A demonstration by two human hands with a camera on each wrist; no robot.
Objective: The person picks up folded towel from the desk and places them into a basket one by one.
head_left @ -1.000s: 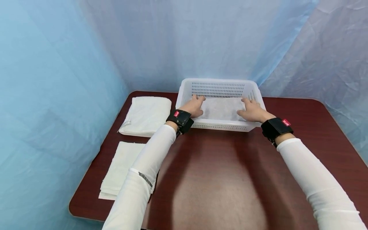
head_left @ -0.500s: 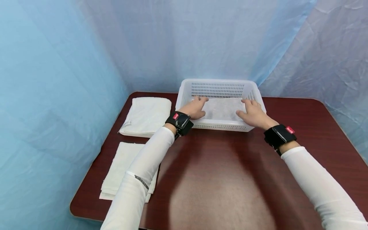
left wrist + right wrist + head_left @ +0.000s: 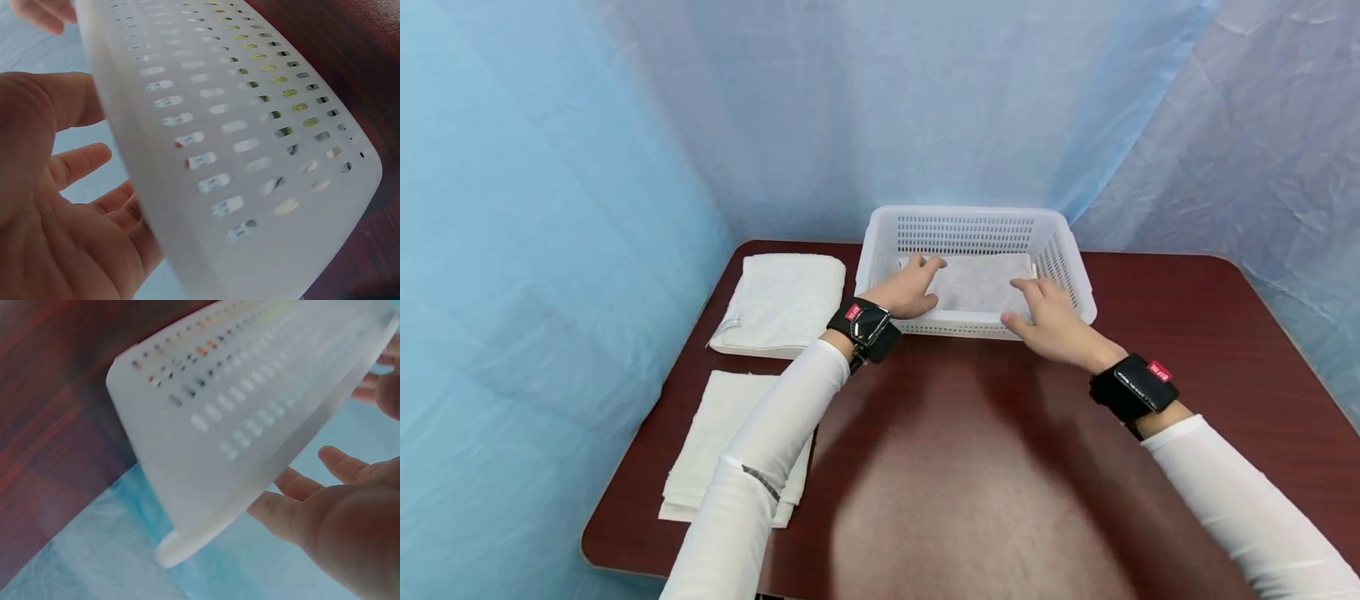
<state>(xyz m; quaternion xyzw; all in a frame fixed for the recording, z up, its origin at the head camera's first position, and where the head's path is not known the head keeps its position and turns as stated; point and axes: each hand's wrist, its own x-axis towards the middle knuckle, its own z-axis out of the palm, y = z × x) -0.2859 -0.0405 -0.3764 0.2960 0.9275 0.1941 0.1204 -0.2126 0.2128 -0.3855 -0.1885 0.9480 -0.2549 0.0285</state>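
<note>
A white perforated plastic basket (image 3: 966,323) stands at the back of the table, with a folded white towel (image 3: 981,279) lying flat inside it. My left hand (image 3: 906,287) hovers over the basket's front left part, fingers spread and holding nothing. Over the front right rim is my right hand (image 3: 1052,321), its fingers extended and free of the towel. In the left wrist view the left hand (image 3: 69,200) is beside the basket's rim (image 3: 134,169), and part of the fingers is hidden behind it. The right wrist view has the right hand (image 3: 337,506) near the rim with loose fingers.
Left of the basket lies a thick folded white towel (image 3: 786,300). Nearer me is a stack of flat white cloths (image 3: 730,433), partly covered by my left sleeve. The dark red table (image 3: 970,467) is bordered by blue curtains (image 3: 955,108) behind and at the left.
My right hand has drawn back toward me and slightly left, away from the towel's right edge. The left hand has shifted slightly right and nearer. Basket and towels look unmoved.
</note>
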